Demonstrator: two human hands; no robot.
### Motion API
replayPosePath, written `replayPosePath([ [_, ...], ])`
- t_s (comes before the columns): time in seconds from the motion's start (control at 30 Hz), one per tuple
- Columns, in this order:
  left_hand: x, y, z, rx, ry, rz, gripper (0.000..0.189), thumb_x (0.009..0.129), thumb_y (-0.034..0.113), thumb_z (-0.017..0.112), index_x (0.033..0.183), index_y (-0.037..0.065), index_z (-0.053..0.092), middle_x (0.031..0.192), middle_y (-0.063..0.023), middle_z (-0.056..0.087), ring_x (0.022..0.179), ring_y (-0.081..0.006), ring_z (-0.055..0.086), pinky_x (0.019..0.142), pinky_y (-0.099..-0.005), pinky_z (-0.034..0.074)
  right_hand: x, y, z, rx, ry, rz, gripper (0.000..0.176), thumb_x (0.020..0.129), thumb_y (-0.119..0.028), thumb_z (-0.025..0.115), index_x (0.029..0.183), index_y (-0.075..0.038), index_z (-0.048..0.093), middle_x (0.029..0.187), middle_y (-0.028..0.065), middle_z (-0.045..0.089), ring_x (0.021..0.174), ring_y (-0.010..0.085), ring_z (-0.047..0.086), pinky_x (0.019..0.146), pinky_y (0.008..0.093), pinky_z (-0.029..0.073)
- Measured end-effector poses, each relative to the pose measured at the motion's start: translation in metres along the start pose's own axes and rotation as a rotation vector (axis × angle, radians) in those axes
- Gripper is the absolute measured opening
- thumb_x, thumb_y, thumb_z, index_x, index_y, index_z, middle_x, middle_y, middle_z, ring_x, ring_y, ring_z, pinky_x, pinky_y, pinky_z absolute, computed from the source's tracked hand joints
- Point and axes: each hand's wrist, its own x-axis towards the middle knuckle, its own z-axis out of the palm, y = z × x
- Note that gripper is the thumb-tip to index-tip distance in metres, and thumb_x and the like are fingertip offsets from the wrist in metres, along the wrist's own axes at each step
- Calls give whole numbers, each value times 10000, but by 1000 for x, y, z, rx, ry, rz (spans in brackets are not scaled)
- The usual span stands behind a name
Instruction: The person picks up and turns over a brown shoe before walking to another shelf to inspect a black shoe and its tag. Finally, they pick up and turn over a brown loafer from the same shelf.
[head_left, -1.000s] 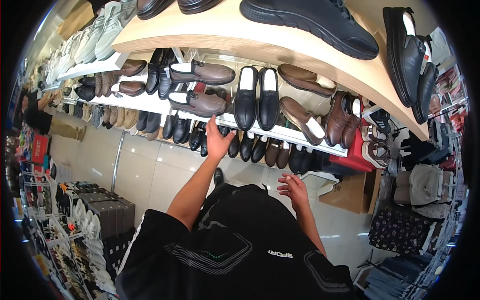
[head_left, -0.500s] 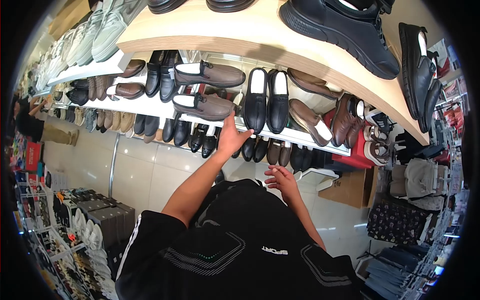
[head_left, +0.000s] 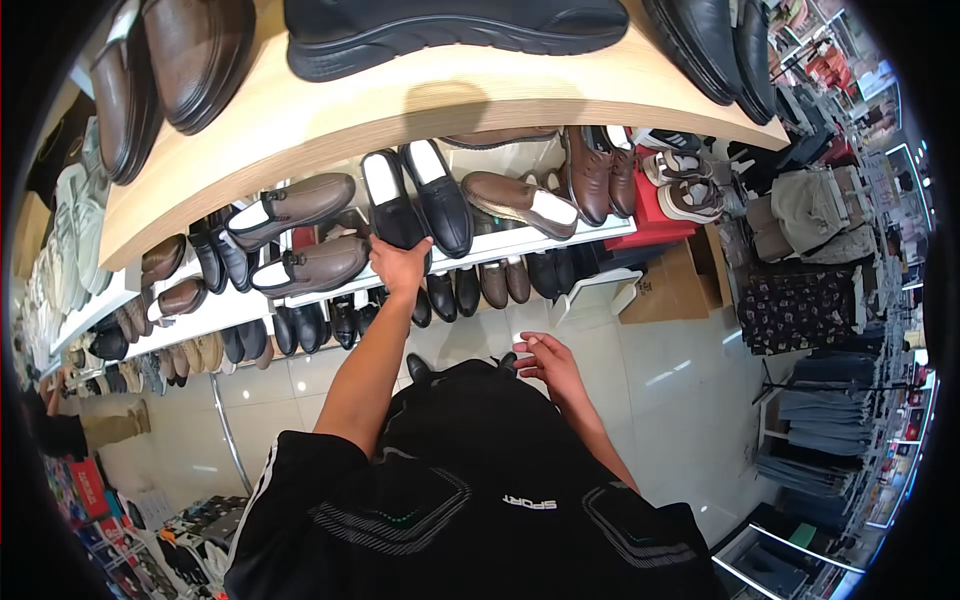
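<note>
My left hand (head_left: 399,268) reaches up to the shelf, with thumb and fingers around the toe of a black loafer (head_left: 393,205). Its mate, another black loafer (head_left: 440,200), stands close on the right, and white paper shows inside both. Left of the hand, a taupe slip-on shoe (head_left: 318,267) lies on the shelf below a matching taupe shoe (head_left: 300,200). A brown shoe (head_left: 515,203) with a white lining lies to the right of the loafers. Held low in front of my body, my right hand (head_left: 550,365) holds nothing; its fingers are loosely bent and apart.
A wooden upper shelf (head_left: 400,120) with large dark shoes overhangs the white shelf (head_left: 500,243). Several shoes stand in a row underneath. To the right are a cardboard box (head_left: 670,290) and hanging clothes (head_left: 800,300). A person (head_left: 60,425) is at far left.
My view has swung to the right. My left hand has gone from between the taupe shoe and the loafers onto the left loafer's toe, and that loafer now sits slightly askew.
</note>
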Motion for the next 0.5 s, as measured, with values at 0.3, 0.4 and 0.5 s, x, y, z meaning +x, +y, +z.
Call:
replayPosePath([
  [0.3,4,-11,13,-330,42,109,1116,646,223,899,1489,-96,240,1390,-313,382,1294,-416,417,1109,-437,386,13,-15,-29,-13,-67,-8,401,1047,-300,553,1333,-19,561,1141,100,690,889,175,696,758,288,547],
  [0.4,11,-20,19,-498,37,128,1049,681,167,892,1474,-93,255,1378,-272,427,1229,-346,503,1074,-398,416,18,-18,-37,-3,-86,-12,389,1037,-319,575,1304,-36,590,1131,92,685,863,158,685,713,274,530],
  [0.5,1,-15,18,-699,1,119,959,737,105,859,1456,-71,249,1329,-218,473,1134,-280,566,1022,-349,447,23,-23,-42,-19,-96,15,380,1037,-311,571,1292,-30,593,1128,95,677,857,158,678,708,279,529],
])
